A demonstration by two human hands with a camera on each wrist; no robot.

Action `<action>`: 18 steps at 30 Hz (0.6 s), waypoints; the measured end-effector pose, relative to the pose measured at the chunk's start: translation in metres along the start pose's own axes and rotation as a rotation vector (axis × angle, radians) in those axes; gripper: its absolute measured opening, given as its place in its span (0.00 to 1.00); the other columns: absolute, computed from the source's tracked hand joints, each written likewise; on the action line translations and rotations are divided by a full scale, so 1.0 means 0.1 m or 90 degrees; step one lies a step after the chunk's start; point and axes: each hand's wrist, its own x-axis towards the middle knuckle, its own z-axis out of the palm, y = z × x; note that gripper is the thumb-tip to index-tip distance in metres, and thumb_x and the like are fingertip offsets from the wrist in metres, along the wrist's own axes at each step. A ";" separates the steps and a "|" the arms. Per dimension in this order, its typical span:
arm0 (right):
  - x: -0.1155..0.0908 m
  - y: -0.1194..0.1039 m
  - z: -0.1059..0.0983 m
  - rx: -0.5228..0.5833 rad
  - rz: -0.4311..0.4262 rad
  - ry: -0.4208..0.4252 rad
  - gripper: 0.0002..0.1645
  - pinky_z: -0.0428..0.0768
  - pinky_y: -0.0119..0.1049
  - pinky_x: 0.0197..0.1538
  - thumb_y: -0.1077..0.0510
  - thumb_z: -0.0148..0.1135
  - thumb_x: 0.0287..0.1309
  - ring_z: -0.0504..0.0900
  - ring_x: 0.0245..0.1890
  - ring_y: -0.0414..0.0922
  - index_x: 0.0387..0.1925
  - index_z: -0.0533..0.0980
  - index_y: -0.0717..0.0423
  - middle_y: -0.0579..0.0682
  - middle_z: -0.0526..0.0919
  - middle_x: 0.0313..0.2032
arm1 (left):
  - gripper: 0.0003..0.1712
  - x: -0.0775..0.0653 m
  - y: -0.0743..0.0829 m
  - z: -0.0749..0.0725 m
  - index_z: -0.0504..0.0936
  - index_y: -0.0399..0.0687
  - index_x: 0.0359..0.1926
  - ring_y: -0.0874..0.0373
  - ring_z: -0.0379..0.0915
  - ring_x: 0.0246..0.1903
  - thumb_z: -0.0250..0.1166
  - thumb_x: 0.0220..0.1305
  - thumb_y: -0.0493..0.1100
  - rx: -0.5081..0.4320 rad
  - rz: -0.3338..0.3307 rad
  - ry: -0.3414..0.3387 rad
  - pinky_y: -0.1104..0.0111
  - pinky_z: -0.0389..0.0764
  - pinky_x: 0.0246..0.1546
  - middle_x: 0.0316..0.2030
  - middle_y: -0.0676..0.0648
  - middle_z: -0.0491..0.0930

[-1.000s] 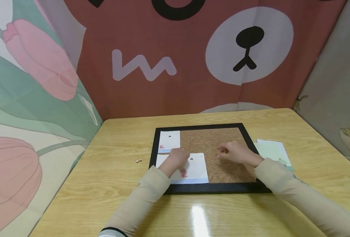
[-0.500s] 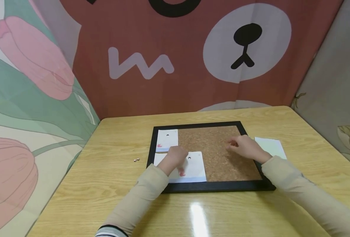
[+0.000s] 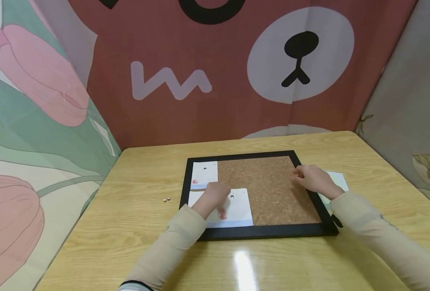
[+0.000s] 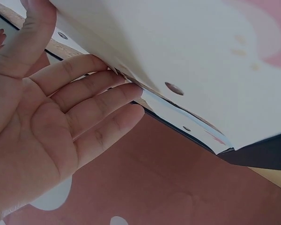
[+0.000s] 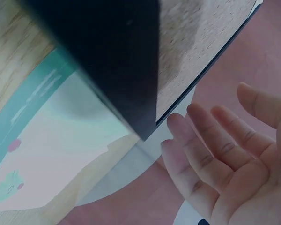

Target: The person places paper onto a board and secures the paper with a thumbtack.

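A cork board (image 3: 269, 178) with a black frame lies on the table. On its left part lie white note sheets with small pink prints, one sheet (image 3: 209, 176) at the upper left and another sheet (image 3: 239, 212) lower down. A round metal tack (image 3: 232, 197) sits in the lower sheet, and another tack (image 3: 205, 168) in the upper one. My left hand (image 3: 214, 198) is over the lower sheets, its extended fingers (image 4: 103, 108) right at a sheet's edge in the left wrist view. At the frame's right side, my right hand (image 3: 314, 178) has relaxed fingers (image 5: 196, 154) and holds nothing.
Two loose metal tacks (image 3: 167, 199) lie on the wooden table (image 3: 142, 178) left of the board. Pale green and white paper sheets (image 3: 338, 180) lie to its right, partly covered by the right forearm. A printed cloth (image 3: 229, 109) hangs behind the table.
My right hand has moved right from over the cork to the frame's right side. The left hand has stayed over the lower sheets. The head view has shifted slightly.
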 end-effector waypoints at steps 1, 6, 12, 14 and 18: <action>-0.01 0.02 0.00 -0.001 0.007 -0.003 0.17 0.75 0.41 0.27 0.60 0.57 0.56 0.77 0.27 0.49 0.43 0.74 0.71 0.61 0.79 0.32 | 0.33 0.00 0.00 0.00 0.80 0.50 0.36 0.57 0.72 0.30 0.78 0.24 0.57 0.003 0.003 -0.002 0.65 0.76 0.29 0.33 0.50 0.78; -0.02 0.09 0.00 -0.005 0.044 -0.020 0.17 0.74 0.40 0.24 0.59 0.57 0.56 0.77 0.25 0.48 0.41 0.74 0.71 0.60 0.79 0.31 | 0.32 -0.01 0.01 0.02 0.79 0.50 0.36 0.57 0.73 0.32 0.77 0.25 0.58 0.010 0.011 -0.004 0.65 0.76 0.30 0.33 0.51 0.78; -0.03 0.20 -0.02 -0.021 0.066 -0.029 0.16 0.74 0.42 0.25 0.60 0.56 0.56 0.78 0.26 0.50 0.41 0.74 0.70 0.64 0.78 0.33 | 0.33 0.00 0.00 -0.01 0.79 0.50 0.36 0.57 0.72 0.31 0.77 0.24 0.57 0.002 0.004 0.005 0.64 0.75 0.29 0.35 0.51 0.78; -0.04 0.23 -0.04 -0.026 0.067 -0.030 0.16 0.75 0.43 0.26 0.60 0.57 0.55 0.77 0.27 0.51 0.40 0.74 0.71 0.63 0.78 0.32 | 0.32 0.00 0.00 -0.01 0.79 0.50 0.36 0.57 0.72 0.31 0.78 0.24 0.57 0.000 0.003 0.007 0.64 0.76 0.29 0.35 0.51 0.78; -0.06 0.29 -0.06 -0.047 0.076 -0.041 0.18 0.74 0.44 0.26 0.60 0.57 0.55 0.77 0.27 0.52 0.41 0.72 0.72 0.63 0.78 0.31 | 0.32 0.01 0.00 -0.01 0.80 0.50 0.36 0.57 0.73 0.32 0.78 0.24 0.56 -0.001 0.006 0.005 0.64 0.76 0.29 0.36 0.51 0.78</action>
